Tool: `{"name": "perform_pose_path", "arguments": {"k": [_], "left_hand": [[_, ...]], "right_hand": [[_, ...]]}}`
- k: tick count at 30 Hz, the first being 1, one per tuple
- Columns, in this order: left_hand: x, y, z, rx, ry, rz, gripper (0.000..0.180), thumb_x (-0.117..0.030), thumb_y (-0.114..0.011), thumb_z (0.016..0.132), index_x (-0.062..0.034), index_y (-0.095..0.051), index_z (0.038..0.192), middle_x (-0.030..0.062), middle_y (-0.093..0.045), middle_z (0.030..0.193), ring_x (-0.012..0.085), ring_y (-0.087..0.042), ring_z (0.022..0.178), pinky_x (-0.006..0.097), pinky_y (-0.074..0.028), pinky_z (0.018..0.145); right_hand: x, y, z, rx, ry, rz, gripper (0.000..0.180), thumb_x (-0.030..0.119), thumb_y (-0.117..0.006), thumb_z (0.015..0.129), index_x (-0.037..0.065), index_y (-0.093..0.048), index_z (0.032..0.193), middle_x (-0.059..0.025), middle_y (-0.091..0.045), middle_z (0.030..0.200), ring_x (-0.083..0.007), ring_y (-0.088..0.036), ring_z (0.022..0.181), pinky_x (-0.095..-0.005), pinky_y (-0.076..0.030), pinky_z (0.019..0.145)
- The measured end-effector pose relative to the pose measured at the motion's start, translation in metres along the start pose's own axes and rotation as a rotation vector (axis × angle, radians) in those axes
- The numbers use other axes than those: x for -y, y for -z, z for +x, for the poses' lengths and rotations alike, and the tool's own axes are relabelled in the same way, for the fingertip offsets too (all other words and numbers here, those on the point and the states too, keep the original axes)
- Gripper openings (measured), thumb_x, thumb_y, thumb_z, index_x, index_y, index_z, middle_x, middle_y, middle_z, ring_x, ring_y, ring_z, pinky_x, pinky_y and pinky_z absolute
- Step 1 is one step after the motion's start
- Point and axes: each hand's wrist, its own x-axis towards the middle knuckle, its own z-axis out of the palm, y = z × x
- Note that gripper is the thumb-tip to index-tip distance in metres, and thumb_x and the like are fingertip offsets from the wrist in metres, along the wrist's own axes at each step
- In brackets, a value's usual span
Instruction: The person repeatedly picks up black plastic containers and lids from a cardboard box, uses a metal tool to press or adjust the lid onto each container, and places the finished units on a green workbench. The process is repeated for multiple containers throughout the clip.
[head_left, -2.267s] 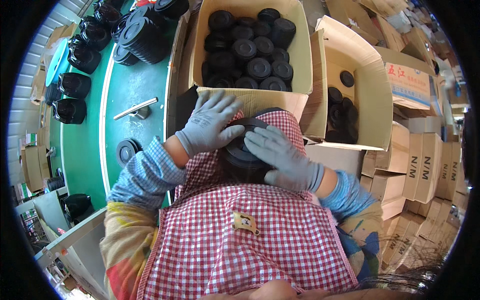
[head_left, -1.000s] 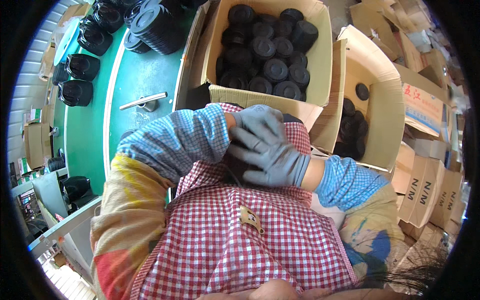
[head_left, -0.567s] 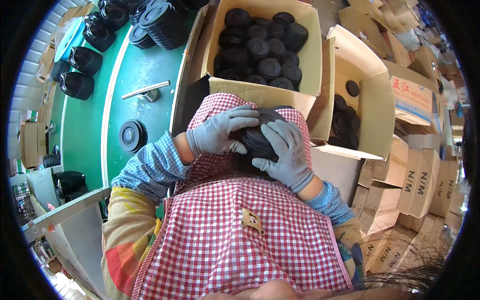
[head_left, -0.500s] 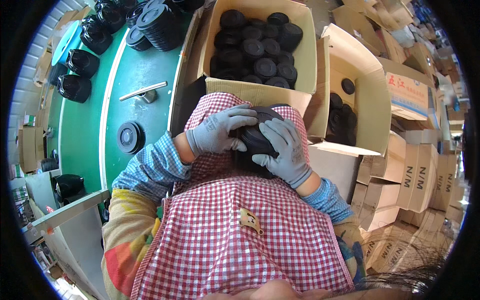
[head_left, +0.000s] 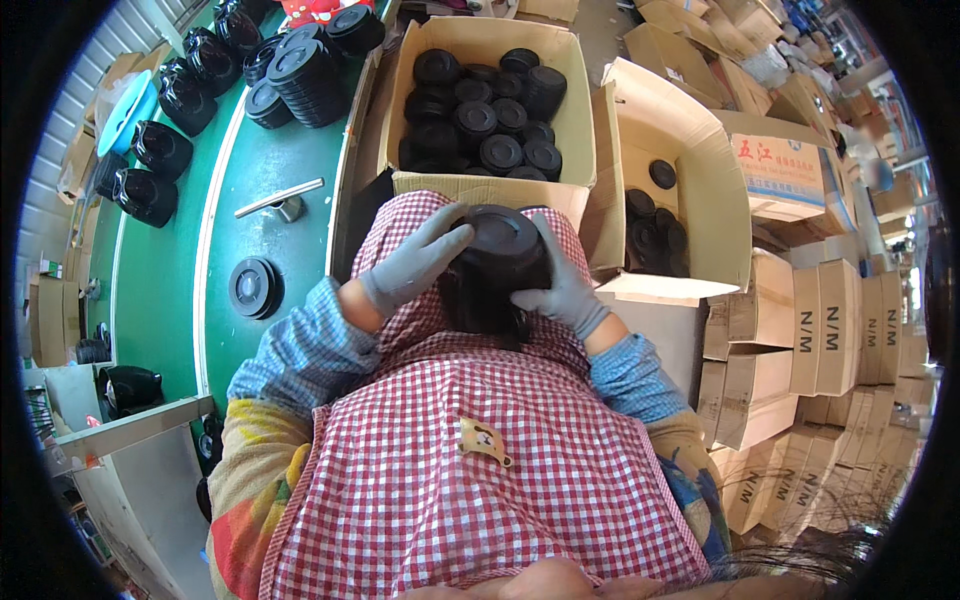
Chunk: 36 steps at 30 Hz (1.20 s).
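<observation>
On my lap stands a glossy black pot (head_left: 490, 290) with a round, flat-topped black lid (head_left: 503, 232) over its top. A narrow black part juts from its near side, possibly a handle. My right hand (head_left: 565, 290), in a grey glove, curls round the right side, thumb on the near face and fingers partly hidden behind. My left hand (head_left: 415, 260), gloved alike, has its fingers stretched out against the lid's left edge. A red-checked apron (head_left: 450, 450) covers my lap beneath the pot.
A carton (head_left: 590, 130) of black lids lies ahead, and a second carton (head_left: 715, 190) with fewer lids stands to its right. The green table (head_left: 230, 350) at left bears black pots (head_left: 165, 150), stacked lids (head_left: 305, 85), a metal-handled tool (head_left: 285, 200) and another lid (head_left: 253, 288).
My left hand has drawn from the lid's top to its left edge, fingers straightening. My right hand has slid down the pot's right side. More of the lid and pot now shows.
</observation>
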Motion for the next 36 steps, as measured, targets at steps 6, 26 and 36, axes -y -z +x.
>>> {"name": "perform_pose_path", "arguments": {"k": [6, 26, 36], "left_hand": [[-0.04, -0.002, 0.027, -0.136, 0.174, -0.306, 0.052, -0.021, -0.053, 0.104, 0.0014, -0.042, 0.15, 0.0194, -0.052, 0.143, 0.0259, -0.055, 0.129, 0.032, -0.043, 0.112], [-0.007, -0.014, 0.063, 0.523, 0.421, -0.332, 0.036, -0.015, -0.053, 0.103, -0.007, -0.054, 0.138, 0.0098, -0.061, 0.132, 0.0233, -0.058, 0.125, 0.037, -0.046, 0.111], [0.017, 0.013, 0.072, -0.131, 0.093, 0.126, 0.033, -0.031, -0.06, 0.1, -0.0004, -0.07, 0.107, 0.017, -0.071, 0.095, 0.0293, -0.067, 0.091, 0.042, -0.052, 0.087]], "right_hand": [[0.054, -0.012, -0.035, -0.133, 0.154, -0.211, 0.111, 0.049, -0.082, 0.081, -0.008, -0.023, 0.156, -0.0269, -0.036, 0.157, -0.0335, -0.034, 0.149, -0.0415, -0.026, 0.122], [0.06, -0.005, 0.039, 0.483, 0.748, -0.84, 0.078, 0.068, -0.058, 0.084, 0.031, -0.046, 0.152, -0.0094, -0.029, 0.165, -0.0368, -0.022, 0.152, -0.0636, -0.011, 0.121], [0.067, -0.01, 0.044, 0.334, 0.503, -0.774, 0.082, 0.072, -0.053, 0.087, 0.024, -0.044, 0.154, -0.0149, -0.032, 0.163, -0.038, -0.016, 0.154, -0.0584, -0.006, 0.123]]}}
